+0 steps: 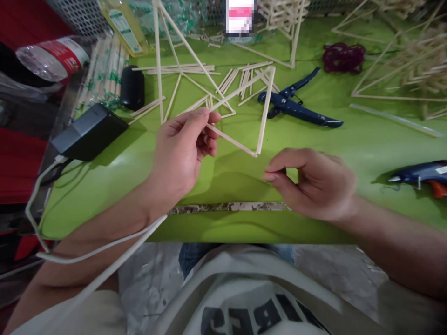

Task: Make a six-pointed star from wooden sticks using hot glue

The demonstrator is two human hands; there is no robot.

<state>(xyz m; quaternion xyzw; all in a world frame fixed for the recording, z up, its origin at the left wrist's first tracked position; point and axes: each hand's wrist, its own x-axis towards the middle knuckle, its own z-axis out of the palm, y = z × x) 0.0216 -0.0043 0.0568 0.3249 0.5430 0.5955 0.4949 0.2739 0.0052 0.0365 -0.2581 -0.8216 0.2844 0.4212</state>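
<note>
My left hand (185,149) pinches a triangular frame of thin wooden sticks (266,111) at one corner. The frame is held above the green table, its other two corners pointing right. My right hand (310,181) hovers just right of the frame's lower corner, apart from it. Its thumb and index fingertip are pressed together; whatever may be between them is too small to make out. Beyond the frame lie dark blue cutters (288,102) with spread handles. Several loose wooden sticks (228,81) lie behind my left hand, beside a larger upright stick frame (159,60).
A blue glue gun (422,173) and a clear glue stick (394,120) lie at right. Purple string (344,58) and stick structures (412,79) are farther back. A power bank (91,132) with a white cable, a black case (132,87) and bottles (125,28) stand at left.
</note>
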